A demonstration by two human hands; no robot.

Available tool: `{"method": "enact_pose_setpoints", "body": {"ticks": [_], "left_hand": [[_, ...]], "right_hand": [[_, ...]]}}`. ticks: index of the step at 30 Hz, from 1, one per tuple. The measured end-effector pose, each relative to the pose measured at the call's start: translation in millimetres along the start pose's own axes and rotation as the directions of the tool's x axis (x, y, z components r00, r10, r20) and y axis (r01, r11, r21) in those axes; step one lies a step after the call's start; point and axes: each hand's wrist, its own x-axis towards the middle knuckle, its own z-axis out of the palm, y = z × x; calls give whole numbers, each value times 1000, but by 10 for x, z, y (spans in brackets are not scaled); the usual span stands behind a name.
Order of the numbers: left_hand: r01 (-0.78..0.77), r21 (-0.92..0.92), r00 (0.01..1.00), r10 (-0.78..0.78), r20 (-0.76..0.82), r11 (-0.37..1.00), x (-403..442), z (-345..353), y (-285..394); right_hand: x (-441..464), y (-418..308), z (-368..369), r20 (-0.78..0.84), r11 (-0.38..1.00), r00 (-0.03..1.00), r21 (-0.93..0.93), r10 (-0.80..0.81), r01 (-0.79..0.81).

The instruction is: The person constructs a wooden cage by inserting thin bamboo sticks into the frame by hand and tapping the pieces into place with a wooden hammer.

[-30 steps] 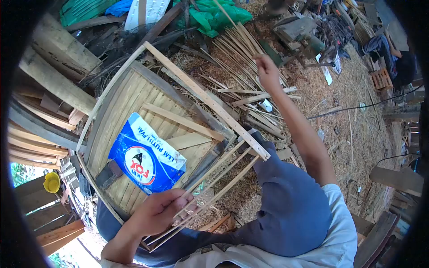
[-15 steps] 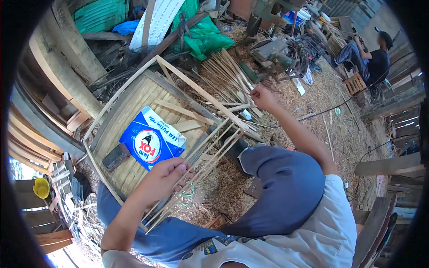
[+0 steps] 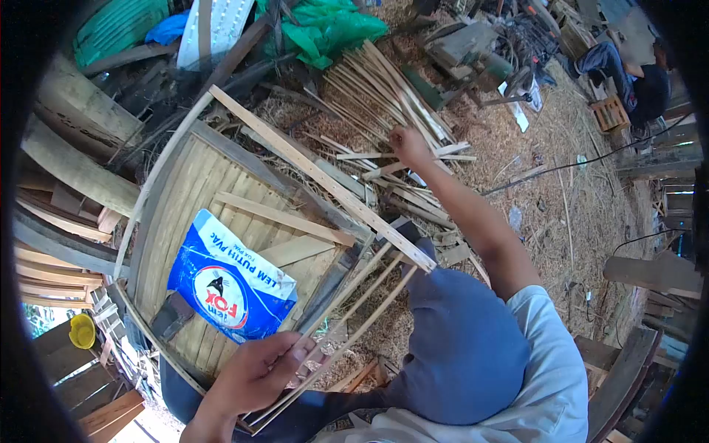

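From where I stand, the loose wooden strips (image 3: pixel 358 88) lie on the ground on the far side of the wooden frame (image 3: pixel 325 176), with their long axis running from far left to near right. The right hand (image 3: pixel 411 148) is the nearer of the two, positioned over the near end of the strips; the left hand (image 3: pixel 262 373) is well apart from them, at the near left. Right arm: extended forward beyond the frame, elbow slightly bent, fingers curled; whether they enclose a strip cannot be told from here. Left arm: low, in front of the body, with thumb and fingers closed on the thin slats (image 3: pixel 369 314) at the near side of the frame. These slats run from near left toward the right, across the direction of the loose strips. The blue-and-white packet (image 3: pixel 233 277) lies on the slatted panel (image 3: pixel 170 229), just beyond the left hand.
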Motion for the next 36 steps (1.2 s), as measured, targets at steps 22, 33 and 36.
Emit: {"method": "enact_pose_setpoints", "body": {"ticks": [22,33,36], "left_hand": [[150,-88,987,-144,65,985,-22,-41,39],[126,-177,992,-121,41,976,5,25,142],[91,-133,995,-85,50,987,15,1,134]], "right_hand": [[-25,-147,112,-7,998,999,-49,-38,37],[104,-547,-230,-410,988,906,-146,-104,48],[12,-732,-151,-41,930,930,17,-365,366]]}}
